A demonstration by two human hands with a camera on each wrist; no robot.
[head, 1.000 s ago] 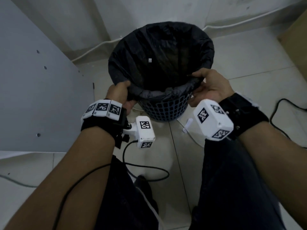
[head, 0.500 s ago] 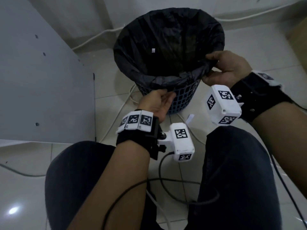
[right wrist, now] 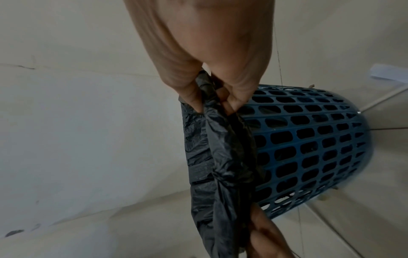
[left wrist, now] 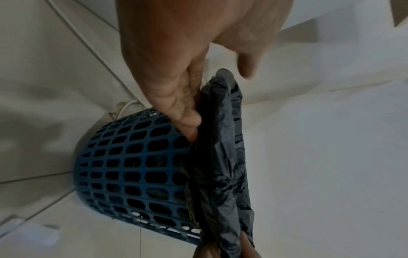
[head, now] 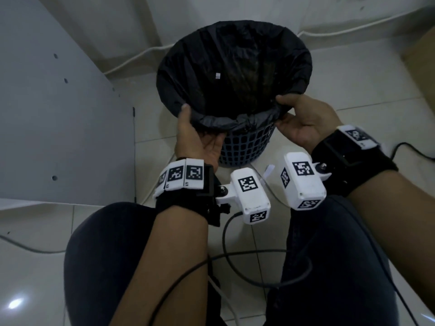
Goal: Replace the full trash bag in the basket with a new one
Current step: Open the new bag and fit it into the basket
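Note:
A blue lattice basket (head: 244, 147) stands on the tiled floor, lined with a black trash bag (head: 235, 74) whose edge folds over the rim. My left hand (head: 196, 130) is at the near-left rim. Its straight fingers (left wrist: 185, 118) are tucked under the bag's fold (left wrist: 223, 139) against the basket (left wrist: 132, 165), and the thumb (left wrist: 247, 69) stands clear of the plastic. My right hand (head: 290, 111) is at the near-right rim. Its thumb (right wrist: 194, 99) and fingers (right wrist: 235, 103) pinch the bag's folded edge (right wrist: 220, 148) just above the basket wall (right wrist: 309, 139).
A grey panel (head: 58, 114) stands close on the left. A white cable (head: 131, 60) runs along the wall behind the basket. A black cable (head: 412, 151) and a cardboard box (head: 421, 52) are on the right. My knees (head: 113, 255) are close to the basket.
My left hand has slid from the near middle of the rim to the near-left side. My right hand has come nearer along the right rim, still pinching the bag's edge.

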